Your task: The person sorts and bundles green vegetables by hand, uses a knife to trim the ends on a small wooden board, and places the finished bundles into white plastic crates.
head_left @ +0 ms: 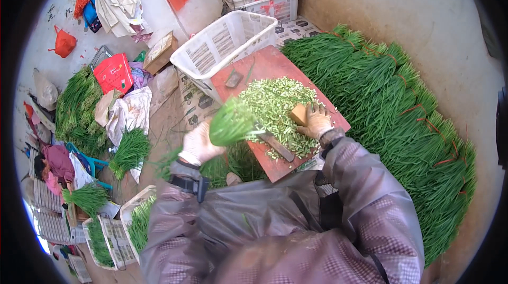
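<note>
In my gloved left hand (199, 144) is a bunch of garlic chives (231, 121), gripped in the air off the left edge of a red board (264, 62). Its cut ends point up and away; the bunch is slightly blurred. My gloved right hand (318, 120) has its fingers around a tan wooden block (299, 115) on the board's right side. Between the hands lies a heap of short chopped stem pieces (270, 96). A knife (278, 144) rests at the heap's near edge. Farther off, a small grey block (233, 78) sits on the board.
A white plastic crate (185, 56) stands behind the board, with stacked crates (272, 6) farther back. Tied chive bundles (370, 125) fill the right side along the wall. On the left are more chives (79, 109), filled crates (119, 241) and another person (58, 162).
</note>
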Action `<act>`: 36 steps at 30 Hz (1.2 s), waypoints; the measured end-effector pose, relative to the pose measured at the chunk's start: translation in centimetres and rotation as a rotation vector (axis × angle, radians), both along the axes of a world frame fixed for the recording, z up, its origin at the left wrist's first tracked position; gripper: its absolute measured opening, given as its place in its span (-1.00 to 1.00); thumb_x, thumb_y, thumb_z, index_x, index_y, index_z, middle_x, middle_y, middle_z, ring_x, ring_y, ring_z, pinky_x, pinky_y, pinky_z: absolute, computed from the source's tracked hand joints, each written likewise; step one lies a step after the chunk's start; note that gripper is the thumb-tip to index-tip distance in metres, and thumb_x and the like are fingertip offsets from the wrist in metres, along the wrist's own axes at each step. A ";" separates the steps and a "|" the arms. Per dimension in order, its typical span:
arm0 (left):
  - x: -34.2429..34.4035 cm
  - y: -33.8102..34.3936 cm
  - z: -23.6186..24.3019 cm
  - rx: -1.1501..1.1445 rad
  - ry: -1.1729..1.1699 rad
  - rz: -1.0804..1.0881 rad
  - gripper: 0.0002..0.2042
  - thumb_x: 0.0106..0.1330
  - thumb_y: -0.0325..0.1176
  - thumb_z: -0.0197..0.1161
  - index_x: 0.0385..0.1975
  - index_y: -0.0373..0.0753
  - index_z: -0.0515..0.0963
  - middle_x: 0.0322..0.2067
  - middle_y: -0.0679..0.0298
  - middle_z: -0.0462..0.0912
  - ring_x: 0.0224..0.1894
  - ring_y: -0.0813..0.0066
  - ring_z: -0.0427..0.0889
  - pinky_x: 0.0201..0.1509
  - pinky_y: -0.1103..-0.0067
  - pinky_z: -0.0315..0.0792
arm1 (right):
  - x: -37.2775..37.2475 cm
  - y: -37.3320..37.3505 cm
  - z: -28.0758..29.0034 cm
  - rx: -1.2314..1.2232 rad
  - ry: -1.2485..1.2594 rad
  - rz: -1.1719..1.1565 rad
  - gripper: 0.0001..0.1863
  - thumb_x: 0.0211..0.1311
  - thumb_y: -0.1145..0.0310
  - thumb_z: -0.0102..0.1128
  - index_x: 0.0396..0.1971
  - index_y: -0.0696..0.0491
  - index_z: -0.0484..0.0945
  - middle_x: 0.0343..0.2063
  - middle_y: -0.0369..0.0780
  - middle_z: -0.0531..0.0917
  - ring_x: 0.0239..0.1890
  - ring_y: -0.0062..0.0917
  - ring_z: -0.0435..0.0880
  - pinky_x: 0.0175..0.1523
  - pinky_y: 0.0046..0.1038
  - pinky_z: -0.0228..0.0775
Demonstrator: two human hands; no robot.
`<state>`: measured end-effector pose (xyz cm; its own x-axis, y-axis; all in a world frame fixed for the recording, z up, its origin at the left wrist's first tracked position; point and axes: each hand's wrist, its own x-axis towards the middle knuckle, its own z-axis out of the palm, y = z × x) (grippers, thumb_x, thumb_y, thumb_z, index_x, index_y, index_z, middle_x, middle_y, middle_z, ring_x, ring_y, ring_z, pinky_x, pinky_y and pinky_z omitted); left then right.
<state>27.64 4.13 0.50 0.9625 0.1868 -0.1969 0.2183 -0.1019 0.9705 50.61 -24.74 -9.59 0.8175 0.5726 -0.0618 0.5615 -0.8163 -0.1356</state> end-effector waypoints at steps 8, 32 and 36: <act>-1.1 0.4 -6.7 0.570 0.005 -0.010 -0.39 0.01 -0.10 0.43 0.04 -0.24 0.38 -0.06 0.17 0.63 0.01 0.27 0.62 0.10 0.50 0.45 | -8.9 3.2 1.9 0.087 0.169 0.528 -0.29 0.17 0.04 0.25 0.30 -0.01 0.34 -0.03 0.07 0.57 -0.10 -0.22 0.69 -0.16 -0.16 0.56; 4.0 -5.6 -8.8 1.203 0.357 -0.108 -0.03 -0.11 -0.12 0.49 0.34 -0.34 0.18 -0.09 0.00 0.58 -0.06 0.10 0.67 0.00 0.32 0.56 | -14.3 -1.4 -0.6 0.556 0.402 0.056 -0.75 0.23 0.44 0.05 -0.12 0.13 0.32 -0.43 0.14 0.63 -0.33 0.13 0.64 -0.25 0.06 0.44; 5.3 -6.4 -8.4 1.127 0.310 -0.145 0.20 -0.23 0.04 0.60 0.40 -0.41 0.05 0.09 -0.10 0.50 0.07 0.11 0.61 0.13 0.36 0.51 | -14.7 -1.2 -0.7 0.472 0.425 0.026 -0.73 0.22 0.45 0.07 -0.11 0.16 0.29 -0.44 0.18 0.62 -0.30 0.12 0.64 -0.23 0.02 0.45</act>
<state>32.94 -2.23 -7.92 0.9290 0.2975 -0.2199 0.3450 -0.9115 0.2242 35.90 -25.95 -10.34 0.7624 0.6369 -0.1140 0.3981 -0.6006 -0.6934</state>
